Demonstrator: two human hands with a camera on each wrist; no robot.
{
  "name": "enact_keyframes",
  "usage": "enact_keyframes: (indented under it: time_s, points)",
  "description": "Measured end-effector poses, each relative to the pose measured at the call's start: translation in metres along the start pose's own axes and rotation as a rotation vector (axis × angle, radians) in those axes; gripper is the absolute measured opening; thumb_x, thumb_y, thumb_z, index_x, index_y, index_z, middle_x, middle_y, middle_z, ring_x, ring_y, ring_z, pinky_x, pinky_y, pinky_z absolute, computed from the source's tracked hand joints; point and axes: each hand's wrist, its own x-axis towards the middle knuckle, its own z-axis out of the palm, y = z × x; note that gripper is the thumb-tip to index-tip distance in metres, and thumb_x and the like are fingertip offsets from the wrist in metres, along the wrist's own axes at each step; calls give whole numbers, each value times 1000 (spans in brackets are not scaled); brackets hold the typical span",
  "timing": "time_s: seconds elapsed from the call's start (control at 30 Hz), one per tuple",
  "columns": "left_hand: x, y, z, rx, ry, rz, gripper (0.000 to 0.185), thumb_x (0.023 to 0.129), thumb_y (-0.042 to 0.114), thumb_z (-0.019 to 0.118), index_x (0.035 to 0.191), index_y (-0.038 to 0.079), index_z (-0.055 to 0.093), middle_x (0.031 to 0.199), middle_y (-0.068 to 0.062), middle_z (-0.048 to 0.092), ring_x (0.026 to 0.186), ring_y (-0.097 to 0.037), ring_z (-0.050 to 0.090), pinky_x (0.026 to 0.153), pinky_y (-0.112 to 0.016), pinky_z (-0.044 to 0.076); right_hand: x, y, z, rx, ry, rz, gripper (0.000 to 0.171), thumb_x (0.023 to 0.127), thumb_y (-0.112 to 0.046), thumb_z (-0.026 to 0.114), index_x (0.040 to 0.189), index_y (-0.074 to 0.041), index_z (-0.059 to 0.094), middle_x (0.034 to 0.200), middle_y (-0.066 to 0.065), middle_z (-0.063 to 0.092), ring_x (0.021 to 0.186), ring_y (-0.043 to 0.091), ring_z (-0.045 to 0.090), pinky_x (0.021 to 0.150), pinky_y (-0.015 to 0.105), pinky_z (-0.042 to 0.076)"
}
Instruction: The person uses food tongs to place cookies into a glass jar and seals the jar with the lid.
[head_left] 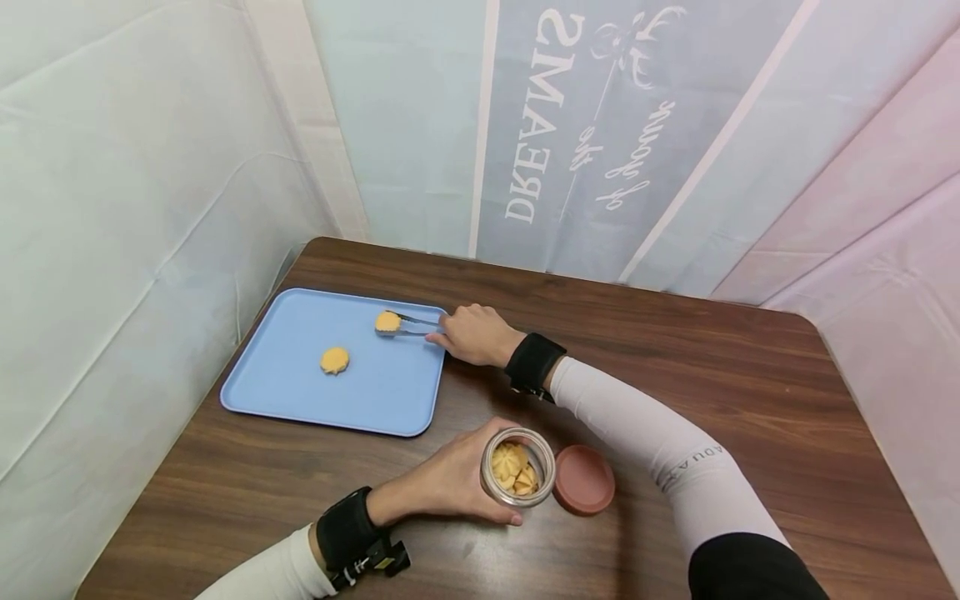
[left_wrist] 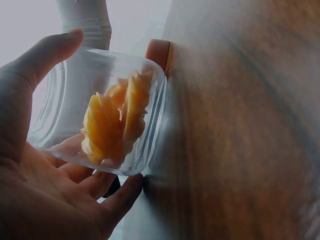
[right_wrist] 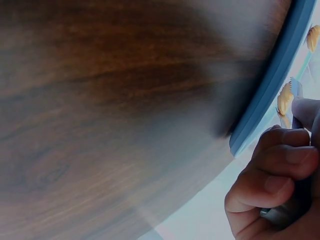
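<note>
In the head view, the right hand point(head_left: 471, 333) sits at the right edge of the blue tray point(head_left: 285, 392), left of the middle of the frame. Its fingers are curled round a pair of tongs point(head_left: 417, 324). The tongs pinch a cookie point(head_left: 387, 322) over the tray. The tongs lie long-ways from right to left, with the tips pointing left. A second cookie point(head_left: 334, 360) lies flat on the tray, a little lower and to the left. To do this step well, I think the hand should squeeze softly so the cookie does not break, and lower it flat, apart from the other one.

Low in the middle, the left hand point(head_left: 450, 483) wraps round an open glass jar point(head_left: 517, 467) on the table point(head_left: 750, 392). The pink lid point(head_left: 583, 478) lies just right of the jar.

In the left wrist view, fingers point(left_wrist: 45, 55) curl round the jar point(left_wrist: 150, 85), with more cookies point(left_wrist: 112, 125) inside.

In the right wrist view, bent fingers point(right_wrist: 280, 165) are in the lower right corner, by the tray rim point(right_wrist: 270, 85). The cookie point(right_wrist: 285, 98) shows past the rim.
</note>
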Motion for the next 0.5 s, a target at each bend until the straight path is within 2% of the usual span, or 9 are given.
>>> enact_keyframes:
  time_s: [0.23, 0.5]
  points:
    - [0, 1, 1, -2, 4, 18, 92, 70, 34, 100, 143, 16, 48, 133, 0, 67, 117, -7, 63, 104, -30, 52, -9, -1, -6, -3, -9, 10, 42, 111, -47, 50, 92, -13, 65, 63, -3, 47, 53, 13, 53, 48, 28, 39]
    - [-1, 5, -1, -17, -3, -4, 91, 71, 35, 100, 144, 17, 48, 134, -1, 67, 118, -8, 62, 105, -31, 51, -22, -4, -13, 6, 5, -11, 43, 112, -46, 50, 86, -14, 62, 61, -5, 44, 52, 12, 53, 47, 27, 38]
